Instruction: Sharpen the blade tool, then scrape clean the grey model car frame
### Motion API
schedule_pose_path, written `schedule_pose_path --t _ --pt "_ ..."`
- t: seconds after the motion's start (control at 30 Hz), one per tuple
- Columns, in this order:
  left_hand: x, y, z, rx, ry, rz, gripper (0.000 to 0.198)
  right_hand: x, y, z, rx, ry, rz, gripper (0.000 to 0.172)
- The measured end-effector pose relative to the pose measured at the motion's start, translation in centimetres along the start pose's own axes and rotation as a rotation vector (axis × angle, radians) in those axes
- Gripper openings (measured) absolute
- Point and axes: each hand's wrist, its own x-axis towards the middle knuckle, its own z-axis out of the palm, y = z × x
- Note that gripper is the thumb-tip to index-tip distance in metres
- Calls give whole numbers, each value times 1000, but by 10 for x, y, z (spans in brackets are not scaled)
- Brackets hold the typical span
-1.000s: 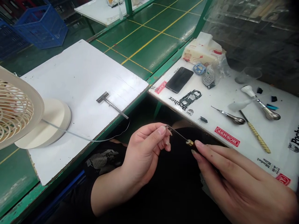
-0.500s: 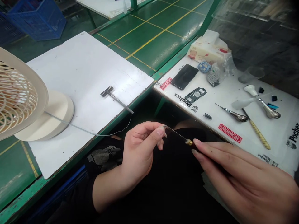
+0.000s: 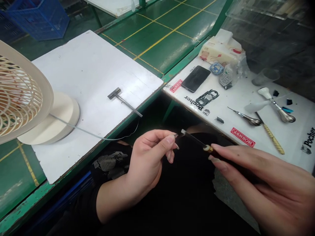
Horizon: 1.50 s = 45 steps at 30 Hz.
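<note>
My left hand (image 3: pixel 150 160) pinches a tiny dark part (image 3: pixel 176 135) between thumb and forefinger; most of that part is hidden. To the right, my right hand (image 3: pixel 256 177) holds a thin tool (image 3: pixel 195 139) by its handle, just behind a brass-coloured collar. The tool's flat metal blade points at my left fingertips, with a small gap between them. Both hands are over my dark-clothed lap, between two white-topped tables.
On the right table (image 3: pixel 225 121) lie a phone (image 3: pixel 196 78), a dark frame part (image 3: pixel 208 97), a small black part (image 3: pixel 220 120), metal-handled tools and a yellow-handled tool (image 3: pixel 273 139). A fan (image 3: pixel 24 98) and a T-shaped metal tool (image 3: pixel 125 102) occupy the left table (image 3: pixel 81 72).
The blade has drawn back to the right, away from my left fingertips, and its flat end now shows. My right hand has shifted slightly right. My left hand keeps its pinch.
</note>
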Motion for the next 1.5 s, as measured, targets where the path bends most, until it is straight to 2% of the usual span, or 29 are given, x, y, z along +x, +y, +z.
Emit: schedule_pose_path --t 0.2,0.7,0.9,1.0,1.13,1.2,1.27,1.37,1.5 --pt "-1 8 2 -43 32 -39 17 -5 -5 3 -70 31 -86 44" --pt "-9 1 6 -62 10 -6 18 -11 -20 9 -126 29 -103 36" --pt "-10 -10 8 -16 28 127 16 -14 -25 13 -208 12 -177 32" --pt "-11 -14 6 15 22 196 11 -12 -20 9 -125 -33 -110 27" --pt "-14 -16 0 36 -15 181 7 -7 -8 0 134 -150 47 21" --pt "-15 -16 -3 98 -15 197 7 -8 -4 -2 174 -135 100 22" --pt "-16 -16 -6 243 -6 272 7 -13 -1 -3 136 -79 104 27" --pt "-17 -12 -8 597 10 499 7 -21 3 -9 37 9 37 40" --pt "-17 -2 -6 946 -1 823 10 -23 7 -22 -49 -17 -94 56"
